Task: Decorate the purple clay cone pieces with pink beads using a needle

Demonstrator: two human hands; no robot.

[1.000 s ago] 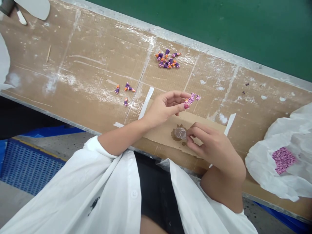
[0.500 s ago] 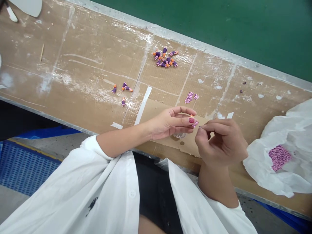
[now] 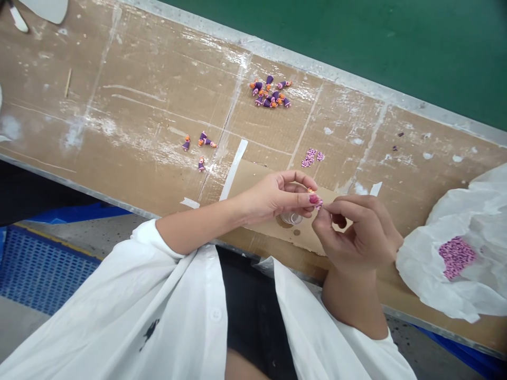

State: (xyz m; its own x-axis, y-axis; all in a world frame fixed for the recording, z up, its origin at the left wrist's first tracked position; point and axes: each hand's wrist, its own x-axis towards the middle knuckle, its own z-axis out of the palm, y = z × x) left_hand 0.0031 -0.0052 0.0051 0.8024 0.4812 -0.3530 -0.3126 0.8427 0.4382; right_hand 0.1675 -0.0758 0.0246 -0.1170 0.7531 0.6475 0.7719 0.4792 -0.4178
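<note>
My left hand point(image 3: 277, 199) pinches a tiny orange and pink piece point(image 3: 315, 197) between thumb and forefinger, just above a small clear cup point(image 3: 292, 218) on the cardboard mat point(image 3: 253, 179). My right hand point(image 3: 358, 232) is closed in a pinch, its fingertips meeting the left hand's at that piece; what it holds is too small to name. A small heap of pink bits point(image 3: 311, 157) lies just beyond the hands.
A cluster of purple and orange figures point(image 3: 270, 94) sits further back, with three more point(image 3: 199, 148) at the left. White paper point(image 3: 455, 295) at the right carries a pile of pink bits point(image 3: 457, 257). The bench's metal edge and a green surface point(image 3: 356, 31) run behind.
My left hand came back from the pink bits to above the cup. My right hand rose from the cup and closed in on the left hand's fingertips.
</note>
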